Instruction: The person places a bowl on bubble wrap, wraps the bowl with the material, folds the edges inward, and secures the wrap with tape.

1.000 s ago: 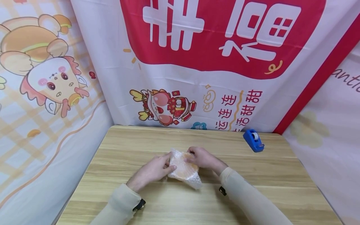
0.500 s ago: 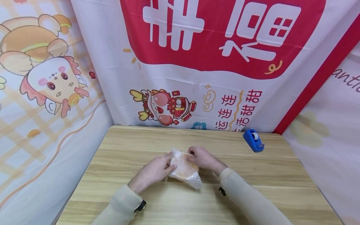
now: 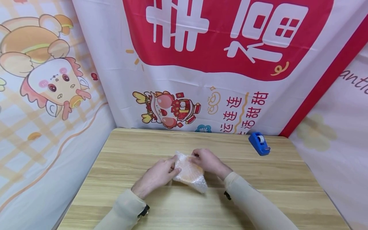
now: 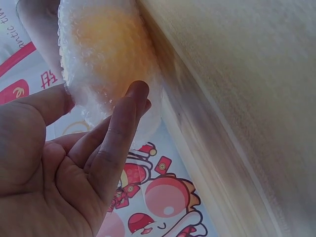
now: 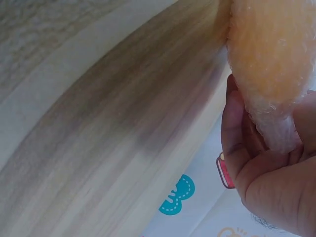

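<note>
An orange object in clear bubble wrap (image 3: 189, 179) is between both hands over the middle of the wooden table. Its exact kind is blurred by the wrap. My left hand (image 3: 161, 172) pinches the packet's left edge, thumb above and fingers below; in the left wrist view the left hand (image 4: 64, 163) has its fingertips against the bubble wrap (image 4: 108, 54). At the far right side, my right hand (image 3: 206, 160) grips the wrap. In the right wrist view, the right hand's (image 5: 276, 182) fingers curl round a gathered end of the bubble wrap (image 5: 271, 59).
A blue tape dispenser (image 3: 259, 143) with a white roll stands near the back right corner of the wooden table (image 3: 138, 143). Printed cloth hangs behind the table (image 3: 120, 95) and along both sides.
Both hands keep their hold on the packet. The right hand has risen very slightly, and the wrap's near corner has shifted a little to the right.
</note>
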`<action>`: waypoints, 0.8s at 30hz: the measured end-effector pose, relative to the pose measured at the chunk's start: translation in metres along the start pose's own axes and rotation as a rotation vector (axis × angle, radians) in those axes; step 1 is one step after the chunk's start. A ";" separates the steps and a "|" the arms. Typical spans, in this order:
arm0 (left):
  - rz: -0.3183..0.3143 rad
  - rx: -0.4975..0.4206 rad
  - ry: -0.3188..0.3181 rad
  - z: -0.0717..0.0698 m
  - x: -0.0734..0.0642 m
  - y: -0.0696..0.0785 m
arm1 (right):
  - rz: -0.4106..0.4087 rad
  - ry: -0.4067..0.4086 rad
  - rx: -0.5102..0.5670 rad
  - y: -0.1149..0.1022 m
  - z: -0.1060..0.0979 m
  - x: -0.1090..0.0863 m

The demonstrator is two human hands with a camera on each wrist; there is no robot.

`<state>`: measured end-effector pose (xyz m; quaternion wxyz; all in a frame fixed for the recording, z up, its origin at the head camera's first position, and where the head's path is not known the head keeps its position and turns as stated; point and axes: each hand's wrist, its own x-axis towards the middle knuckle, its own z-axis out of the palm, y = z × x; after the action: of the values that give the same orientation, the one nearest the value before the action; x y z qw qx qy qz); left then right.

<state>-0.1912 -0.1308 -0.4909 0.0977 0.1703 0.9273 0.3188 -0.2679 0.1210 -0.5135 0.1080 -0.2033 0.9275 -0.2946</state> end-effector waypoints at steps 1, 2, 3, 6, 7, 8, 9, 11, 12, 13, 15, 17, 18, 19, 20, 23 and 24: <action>-0.001 0.005 0.000 0.000 0.000 0.000 | -0.007 0.002 -0.001 0.000 0.000 0.000; 0.002 0.010 0.003 0.000 0.000 -0.001 | -0.011 0.003 0.002 0.001 -0.001 0.000; 0.008 0.015 0.007 0.000 0.001 -0.001 | -0.014 0.004 0.004 0.001 -0.001 0.000; 0.014 0.027 0.013 0.000 0.001 -0.002 | -0.023 0.003 0.015 0.004 -0.002 0.000; 0.014 0.027 0.014 0.001 0.001 -0.002 | -0.024 0.000 0.025 0.005 -0.002 0.000; 0.013 0.026 0.014 0.001 0.001 -0.002 | -0.020 -0.007 0.044 0.005 -0.003 0.000; 0.011 0.025 0.014 0.001 0.001 -0.002 | -0.012 -0.012 0.063 0.006 -0.003 0.000; 0.001 0.026 0.010 0.001 0.001 -0.001 | 0.001 -0.024 0.113 0.008 -0.005 -0.001; 0.001 0.026 0.010 0.001 0.001 -0.001 | 0.009 -0.032 0.139 0.008 -0.006 -0.002; -0.001 0.026 0.011 0.001 0.001 0.000 | 0.015 -0.038 0.164 0.009 -0.007 -0.003; 0.001 0.031 0.012 0.001 0.000 0.000 | 0.035 -0.054 0.212 0.010 -0.009 -0.004; 0.006 0.031 0.011 0.001 0.001 -0.001 | 0.057 -0.078 0.268 0.013 -0.010 -0.005; 0.007 0.030 0.011 0.001 0.001 -0.001 | 0.065 -0.090 0.301 0.015 -0.011 -0.005; 0.009 0.028 0.011 0.001 0.001 -0.002 | 0.071 -0.099 0.333 0.016 -0.011 -0.005; 0.011 0.027 0.010 0.000 0.001 -0.002 | 0.079 -0.110 0.364 0.018 -0.011 -0.005; 0.016 0.013 0.006 0.000 0.001 -0.002 | 0.087 -0.138 0.436 0.021 -0.012 -0.006; 0.012 0.010 0.004 0.000 0.000 -0.002 | 0.086 -0.146 0.447 0.022 -0.013 -0.006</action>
<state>-0.1920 -0.1320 -0.4925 0.0928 0.1757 0.9280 0.3153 -0.2731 0.1466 -0.5158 0.2294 -0.1555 0.8367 -0.4724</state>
